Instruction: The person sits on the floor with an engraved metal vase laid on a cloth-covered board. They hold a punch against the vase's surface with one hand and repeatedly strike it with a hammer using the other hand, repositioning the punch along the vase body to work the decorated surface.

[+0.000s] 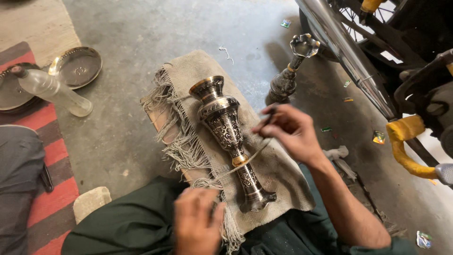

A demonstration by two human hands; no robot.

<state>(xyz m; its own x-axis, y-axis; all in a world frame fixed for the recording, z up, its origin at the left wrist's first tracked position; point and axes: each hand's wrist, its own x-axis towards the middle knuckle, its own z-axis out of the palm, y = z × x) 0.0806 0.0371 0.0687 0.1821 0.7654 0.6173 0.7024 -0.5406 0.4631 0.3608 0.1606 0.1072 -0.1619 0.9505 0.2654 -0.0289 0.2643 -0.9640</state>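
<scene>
A: What lies in front of the person?

B: An engraved metal vase (230,137), dark with silver pattern and a gold band low on its neck. It lies on its side on a frayed burlap cloth (278,177) over a wooden board (158,120), on the concrete floor (137,42).

A: Which way does it point?

B: Its long axis runs diagonally. The flared mouth points up and to the left, away from the person; the foot points down and to the right, toward the person's lap.

A: And the hands?

B: The right hand (292,132) is closed, fingers pinched on one end of a thin strip (245,160) that crosses the vase at the gold band. The left hand (198,222) is blurred; it sits at the strip's other end with its fingers curled, but I cannot tell how it grips.

A: Any packages or labels?

B: Only scraps. Small bright wrapper bits (378,137) lie on the floor right of the cloth, green and orange, one more near the top edge and a crumpled one at the lower right corner. Nothing readable.

A: What else is around?

B: A second metal vase (289,75) stands upright just beyond the cloth. A clear plastic bottle (54,89) lies on its side at the left, beside a round metal plate (78,66) and a red striped mat (52,198). A motorcycle's chrome exhaust pipe (349,56) fills the upper right.
</scene>
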